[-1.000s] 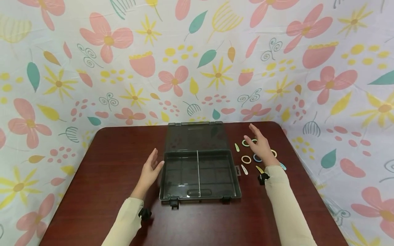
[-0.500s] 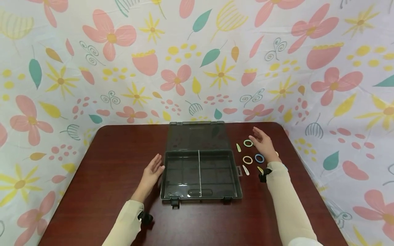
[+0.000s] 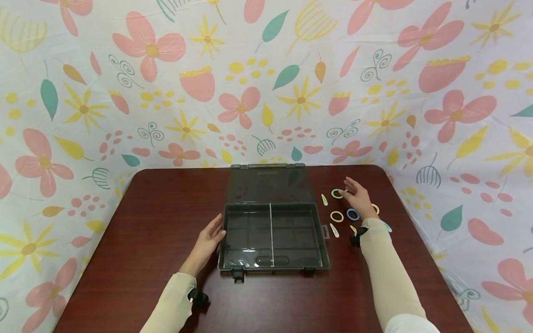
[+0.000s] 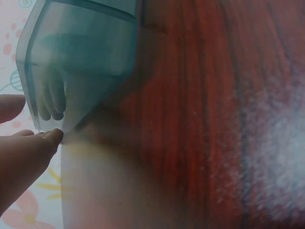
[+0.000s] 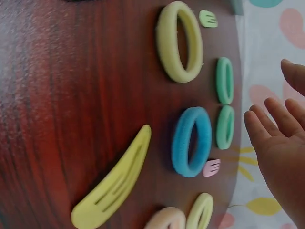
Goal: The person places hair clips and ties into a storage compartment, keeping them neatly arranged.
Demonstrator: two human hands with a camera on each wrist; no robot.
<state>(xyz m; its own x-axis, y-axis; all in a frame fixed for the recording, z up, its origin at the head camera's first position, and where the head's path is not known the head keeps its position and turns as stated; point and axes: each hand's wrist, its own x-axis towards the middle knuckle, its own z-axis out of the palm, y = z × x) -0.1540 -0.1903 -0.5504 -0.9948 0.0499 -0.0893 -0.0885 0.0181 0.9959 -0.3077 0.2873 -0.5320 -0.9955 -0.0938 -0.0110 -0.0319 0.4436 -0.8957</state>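
My left hand (image 3: pixel 208 238) is at the left side of a translucent dark grey plastic box (image 3: pixel 247 231), thumb and fingertips right at its left wall. In the left wrist view, the fingertips are near the corner of the box. Over on the right, my right hand (image 3: pixel 358 201) hovers above several hair ties and hair clips, fingers extended and holding nothing. Nearest its fingertips in the right wrist view are two green hair ties (image 5: pixel 220 81). A blue hair tie (image 5: pixel 178 148), a pale yellow one (image 5: pixel 164 43) and a yellow snap clip (image 5: pixel 112 186) lie closer to the wrist.
The box's lid (image 3: pixel 266 185) lies folded back toward the patterned curtain (image 3: pixel 237 69). A thin divider (image 3: pixel 271 236) splits the box into two compartments. A white snap clip (image 3: pixel 334 230) and a green one (image 3: pixel 324 200) lie between the box and the right hand.
My right hand has come down and slightly toward me over the hair ties. My left hand has moved slightly right, closer against the side of the box.
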